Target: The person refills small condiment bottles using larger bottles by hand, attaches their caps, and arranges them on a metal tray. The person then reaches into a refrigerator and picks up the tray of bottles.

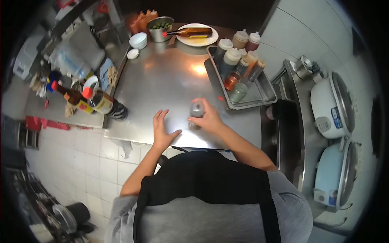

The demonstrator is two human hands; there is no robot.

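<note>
Near the front edge of the steel table (162, 89), my right hand (208, 115) is wrapped round a small greyish see-through jar (196, 109). My fingers cover part of it, and its contents are hard to make out. To its left, my left hand (162, 131) is held over the table edge with fingers apart and nothing in it. A metal tray (259, 97) at the right holds several squeeze bottles (231, 58), a jar with red contents (232, 81) and a jar with greenish contents (238, 92).
At the back are a white plate (184, 39) with a brown bottle (194, 32) lying on it, a metal pot (167, 20) of green pieces and a white bowl (138, 41). Dark sauce bottles (105, 103) stand left. Two rice cookers (327, 107) line the right wall.
</note>
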